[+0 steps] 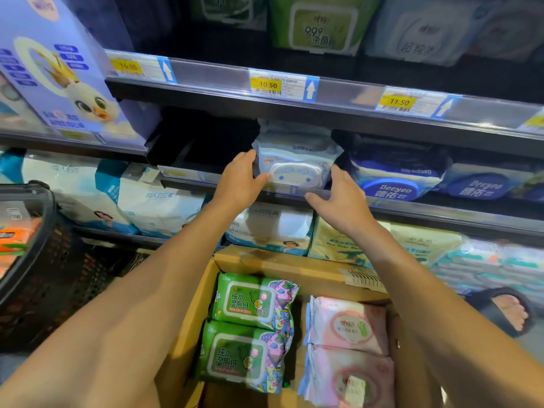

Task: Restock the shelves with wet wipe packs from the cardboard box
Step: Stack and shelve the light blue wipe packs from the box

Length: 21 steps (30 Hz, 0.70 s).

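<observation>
The left hand's fingers (245, 157) curl round the left edge of a pale blue soft-plastic wet wipe pack with a white flip lid (297, 160), and the thumb presses the front of the pack beside the lid. The right hand's fingers (335, 173) lie straight and close together against the pack's right edge, with the thumb spread wide along the shelf lip below. The left hand (238, 181) and right hand (338, 198) thus bracket the pack, which stands upright at the front of the dark metal middle shelf (412, 210), with a dark gap to its left and the dark blue Deeyeo packs (394, 184) just beside it on the right. Above it, on the upper shelf's edge strip, a yellow price tag reading 10.50 (268, 84) is clipped. Both bare forearms reach over an open brown cardboard box (282, 260) holding two green wipe packs (250, 301) on the left and two pink wipe packs (350, 325) on the right. A black plastic basket (44, 260) stands at far left, and a foot in a dark sandal (506, 310) shows at right.
</observation>
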Tool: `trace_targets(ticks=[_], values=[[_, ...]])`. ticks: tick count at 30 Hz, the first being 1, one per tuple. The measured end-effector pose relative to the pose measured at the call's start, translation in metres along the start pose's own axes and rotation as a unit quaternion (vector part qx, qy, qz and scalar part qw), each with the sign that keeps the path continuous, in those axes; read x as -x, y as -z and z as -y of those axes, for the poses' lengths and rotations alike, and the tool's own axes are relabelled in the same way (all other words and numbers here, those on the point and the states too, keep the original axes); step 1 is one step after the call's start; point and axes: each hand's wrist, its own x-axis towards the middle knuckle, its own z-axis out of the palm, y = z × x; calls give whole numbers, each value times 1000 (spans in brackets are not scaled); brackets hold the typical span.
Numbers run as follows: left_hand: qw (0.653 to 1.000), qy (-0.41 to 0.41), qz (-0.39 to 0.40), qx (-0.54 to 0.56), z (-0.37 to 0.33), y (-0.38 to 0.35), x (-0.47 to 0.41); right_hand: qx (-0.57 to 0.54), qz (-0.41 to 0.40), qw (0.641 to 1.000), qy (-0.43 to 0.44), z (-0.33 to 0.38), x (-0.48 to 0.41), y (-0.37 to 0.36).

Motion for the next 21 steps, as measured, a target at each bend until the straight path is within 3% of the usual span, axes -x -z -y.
trace_targets(ticks=[6,9,13,21], values=[[995,15,-38,-88,8,12,15,9,-20,999,40,-5,18,-2],[988,-36,-57,-137,7,16,32,41,-14,997,67,-6,32,-8],[971,-116,22,-207,4,13,45,115,9,984,133,-5,43,-17],[951,-104,117,-266,4,0,47,166,38,974,151,-2,42,-27]])
